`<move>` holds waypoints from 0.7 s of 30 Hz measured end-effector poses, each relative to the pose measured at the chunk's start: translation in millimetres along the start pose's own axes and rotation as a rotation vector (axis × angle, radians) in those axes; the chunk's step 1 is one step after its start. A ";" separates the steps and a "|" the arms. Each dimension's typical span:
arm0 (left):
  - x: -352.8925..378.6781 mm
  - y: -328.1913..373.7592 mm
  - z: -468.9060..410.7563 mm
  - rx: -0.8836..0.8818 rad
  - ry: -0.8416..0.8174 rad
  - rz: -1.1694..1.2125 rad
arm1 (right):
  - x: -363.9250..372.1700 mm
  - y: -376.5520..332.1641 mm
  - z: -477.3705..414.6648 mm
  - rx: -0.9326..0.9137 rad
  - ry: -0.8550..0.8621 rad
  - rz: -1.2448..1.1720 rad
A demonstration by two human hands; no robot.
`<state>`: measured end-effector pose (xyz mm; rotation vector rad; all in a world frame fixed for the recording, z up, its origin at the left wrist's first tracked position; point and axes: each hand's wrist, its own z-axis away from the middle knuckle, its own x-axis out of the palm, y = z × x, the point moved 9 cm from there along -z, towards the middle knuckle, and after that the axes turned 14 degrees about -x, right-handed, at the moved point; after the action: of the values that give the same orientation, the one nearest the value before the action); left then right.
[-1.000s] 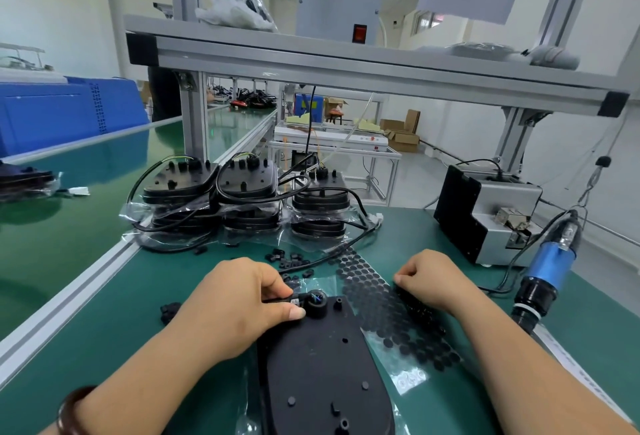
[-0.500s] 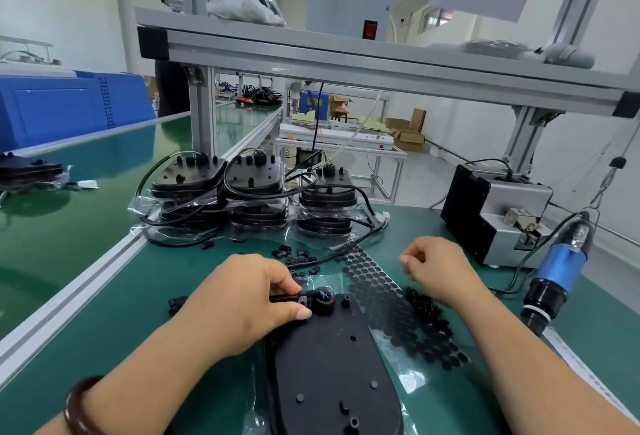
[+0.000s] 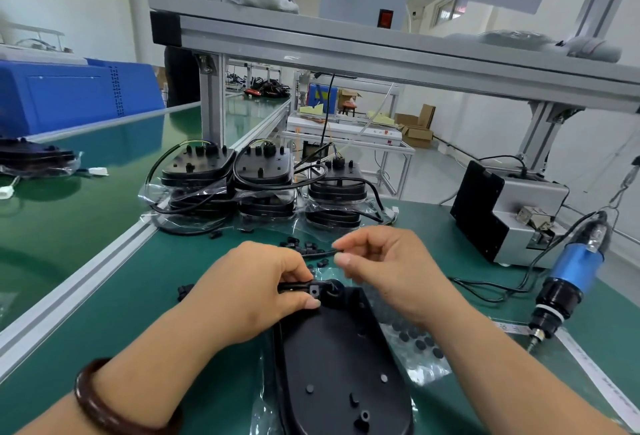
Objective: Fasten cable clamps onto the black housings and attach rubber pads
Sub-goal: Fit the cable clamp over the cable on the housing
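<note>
Black housing (image 3: 339, 365) near centre on tabletop (image 3: 156, 296), left hand (image 3: 256, 290) fingers clamped on cable clamp (image 3: 313, 290) at its far end, right hand (image 3: 384, 268) just above, fingers curled, cannot tell if holding anything

The left hand (image 3: 256, 289) pinches a thin black cable (image 3: 292, 286) at twelve o'clock of the flat black oval plastic housing (image 3: 339, 365) on the green surface (image 3: 156, 282); the right hand (image 3: 388, 268) hovers at one o'clock.

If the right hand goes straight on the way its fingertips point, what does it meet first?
The right hand would probably meet the thin black cable just beyond its fingertips, then the loose clamps; depth is unclear, so it may pass above them.
</note>
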<state>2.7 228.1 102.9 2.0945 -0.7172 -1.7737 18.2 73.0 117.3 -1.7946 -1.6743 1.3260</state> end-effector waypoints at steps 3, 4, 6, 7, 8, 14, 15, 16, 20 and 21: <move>-4.9 5.6 1.0 0.068 0.030 -0.033 | 22.2 -13.6 0.2 -0.140 -0.112 0.199; -6.6 7.2 1.7 0.088 0.043 -0.044 | 25.1 -18.4 0.3 -0.191 -0.135 0.286; -8.8 9.0 2.9 0.111 0.059 -0.055 | 27.7 -27.7 1.0 -0.299 -0.177 0.415; -9.4 9.5 3.3 0.119 0.063 -0.050 | 29.0 -31.7 1.9 -0.349 -0.194 0.450; -10.0 10.1 3.4 0.125 0.065 -0.039 | 29.7 -34.8 2.8 -0.390 -0.200 0.466; -10.4 10.8 2.0 0.147 0.075 -0.032 | 24.9 -27.8 3.6 -0.344 -0.120 0.392; -10.7 10.6 2.0 0.150 0.077 -0.030 | 24.9 -26.9 3.6 -0.340 -0.124 0.392; -10.8 10.6 2.1 0.154 0.079 -0.031 | 25.1 -26.7 3.6 -0.341 -0.127 0.389; -10.9 11.7 3.4 0.171 0.079 -0.026 | 26.4 -27.6 3.6 -0.362 -0.134 0.386; -11.1 12.1 3.7 0.177 0.082 -0.026 | 27.0 -27.6 3.8 -0.368 -0.133 0.391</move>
<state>-4.4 224.4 117.8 2.2857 -0.8553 -1.6816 -4.6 103.0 126.3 -2.3928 -1.7926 1.3815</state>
